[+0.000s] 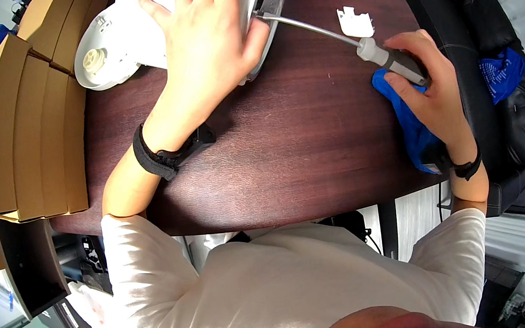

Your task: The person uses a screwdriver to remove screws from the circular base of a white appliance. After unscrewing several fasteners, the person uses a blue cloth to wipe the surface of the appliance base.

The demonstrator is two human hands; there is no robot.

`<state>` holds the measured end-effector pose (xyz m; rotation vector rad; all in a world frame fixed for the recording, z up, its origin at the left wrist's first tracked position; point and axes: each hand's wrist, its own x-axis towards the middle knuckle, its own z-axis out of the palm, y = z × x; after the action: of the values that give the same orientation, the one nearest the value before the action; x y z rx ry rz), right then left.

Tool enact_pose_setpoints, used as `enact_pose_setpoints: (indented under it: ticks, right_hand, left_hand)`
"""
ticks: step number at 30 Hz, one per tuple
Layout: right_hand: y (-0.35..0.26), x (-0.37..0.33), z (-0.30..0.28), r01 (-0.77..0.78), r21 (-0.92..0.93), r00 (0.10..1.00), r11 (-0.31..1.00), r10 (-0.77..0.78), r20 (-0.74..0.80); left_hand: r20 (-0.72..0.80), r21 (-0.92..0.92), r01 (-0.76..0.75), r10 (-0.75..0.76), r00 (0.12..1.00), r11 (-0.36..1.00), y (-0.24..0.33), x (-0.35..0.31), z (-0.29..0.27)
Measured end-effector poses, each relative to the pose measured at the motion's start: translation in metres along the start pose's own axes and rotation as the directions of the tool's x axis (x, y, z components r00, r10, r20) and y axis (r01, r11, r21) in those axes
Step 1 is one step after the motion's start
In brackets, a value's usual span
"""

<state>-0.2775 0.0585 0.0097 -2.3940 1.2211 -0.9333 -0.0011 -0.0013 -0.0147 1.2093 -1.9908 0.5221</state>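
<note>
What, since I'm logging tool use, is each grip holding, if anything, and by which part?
The right grip holds a screwdriver by its grey handle. The left grip lies spread open on the white housing.

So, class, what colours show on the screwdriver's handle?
The screwdriver's handle is light and dark grey, best seen in the head view.
</note>
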Motion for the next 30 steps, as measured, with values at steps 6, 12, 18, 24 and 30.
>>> enact_pose_setpoints:
  ticks: [6,12,18,24,30]
  right_hand:
    - [0.001,0.002,0.004,0.011,0.053,0.994,0.999,-0.005,-0.111]
    - [-0.003,0.008,-0.007,-0.083,0.142,0.996,0.986,0.084,-0.001]
    - [-0.008,0.009,-0.010,-0.039,-0.045,0.999,0.998,0.038,-0.017]
    - [-0.009,0.011,-0.006,0.181,-0.410,0.967,0.894,-0.237,-0.090]
    - [-0.007,0.012,-0.005,0.216,-0.502,0.940,0.837,-0.317,-0.125]
  left_hand:
    - [0.005,0.012,-0.001,0.001,1.000,1.000,0.000,0.000,0.000]
    - [0.005,0.010,0.000,0.000,1.000,1.000,-0.001,0.000,0.000]
    - [0.005,0.008,0.003,-0.003,1.000,1.000,-0.001,0.000,0.000]
    - [-0.007,0.018,-0.007,0.007,1.000,1.000,-0.001,-0.001,0.000]
    - [-0.001,0.017,-0.004,0.004,1.000,1.000,-0.001,0.000,0.001]
